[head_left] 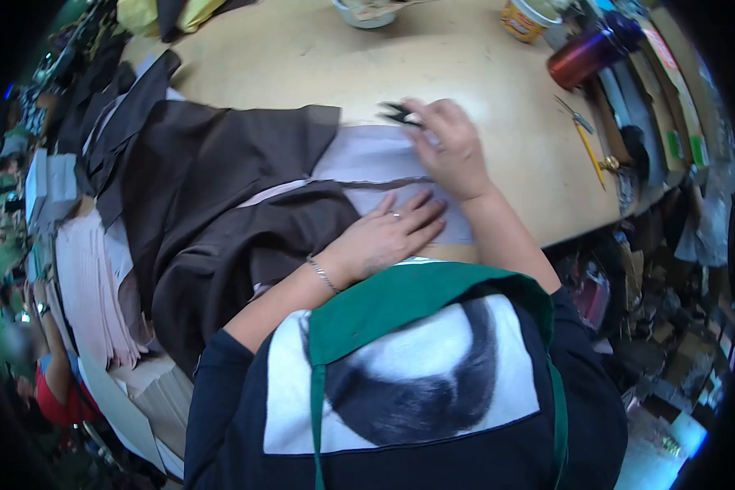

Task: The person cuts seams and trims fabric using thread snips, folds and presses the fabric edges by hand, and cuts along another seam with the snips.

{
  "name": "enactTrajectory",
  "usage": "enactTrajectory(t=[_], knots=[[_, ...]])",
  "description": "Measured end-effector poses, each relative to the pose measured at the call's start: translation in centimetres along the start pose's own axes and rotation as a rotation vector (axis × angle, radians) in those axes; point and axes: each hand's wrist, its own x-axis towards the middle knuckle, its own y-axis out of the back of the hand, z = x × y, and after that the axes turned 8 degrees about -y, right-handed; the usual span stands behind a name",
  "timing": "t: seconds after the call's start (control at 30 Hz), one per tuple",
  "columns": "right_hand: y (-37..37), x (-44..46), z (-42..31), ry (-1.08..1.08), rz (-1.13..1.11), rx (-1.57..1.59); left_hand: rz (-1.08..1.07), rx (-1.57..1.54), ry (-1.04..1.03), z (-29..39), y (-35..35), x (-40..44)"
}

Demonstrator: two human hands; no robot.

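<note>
Dark brown fabric (212,155) lies in folds over the left of the table, with a pale lavender piece (371,155) showing at its right end. My left hand (392,227) rests flat on that pale piece, fingers spread, a ring on one finger and a bracelet at the wrist. In my right hand (449,147), held above the far edge of the pale piece, are small black thread snips (398,113), their blades pointing left. The fingers are closed round the snips, which hide part of the handle.
At the back stand a white bowl (367,15) and a yellow-labelled tub (527,20). A red-purple bottle (592,53) lies at the right, near a yellow-handled tool (588,147). Stacked pale cut pieces (98,286) are at left; another person in a red top (57,396) sits beyond.
</note>
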Motion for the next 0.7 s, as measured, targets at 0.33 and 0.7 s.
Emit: enactTrajectory(t=[0.33, 0.7], knots=[[7.3, -4.8, 6.2, -0.065, 0.012, -0.308, -0.039, -0.09, 0.087, 0.3, 0.5, -0.3], [5.2, -7.1, 2.4, 0.025, -0.33, -0.28, 0.25, -0.275, 0.119, -0.5, 1.5, 1.6]])
